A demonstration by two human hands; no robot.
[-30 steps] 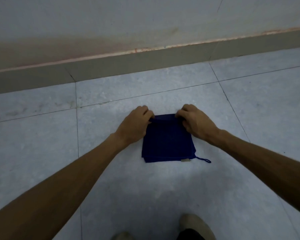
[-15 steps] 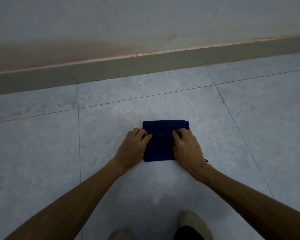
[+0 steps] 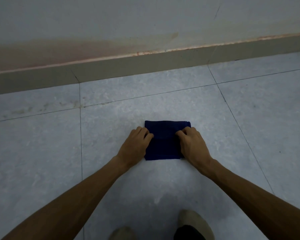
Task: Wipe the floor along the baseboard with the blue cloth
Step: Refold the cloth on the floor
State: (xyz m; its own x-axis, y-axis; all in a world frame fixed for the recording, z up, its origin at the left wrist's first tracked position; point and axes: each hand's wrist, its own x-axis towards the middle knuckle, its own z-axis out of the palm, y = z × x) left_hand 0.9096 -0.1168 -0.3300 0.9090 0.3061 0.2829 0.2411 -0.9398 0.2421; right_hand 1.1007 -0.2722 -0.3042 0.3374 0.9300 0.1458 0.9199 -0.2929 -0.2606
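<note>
My left hand sits on the left edge of the blue cloth, fingers curled and pinching a fold line across its middle. My right hand mirrors it on the right edge, fingers bent onto the same fold; both are closed on fabric, not lifted. The cloth lies flat as a folded square on the floor, well short of the baseboard.

Step in hand, as I judge it: finishing the fold to get a firm pad. To do it well I should keep both edges aligned, press the crease flat with both hands, then shift to a flat palm on top so the pad doesn't unroll when I push it. After that it needs sliding forward until its far edge meets the baseboard, then along it.

Floor: pale grey tile, thin dark grout lines, some smudges on the tile strip at left near the baseboard. Baseboard is a dull tan band with a reddish stained line along its top; the wall above is pale and discoloured low down. My shoe shows at bottom right. Dim light.
</note>
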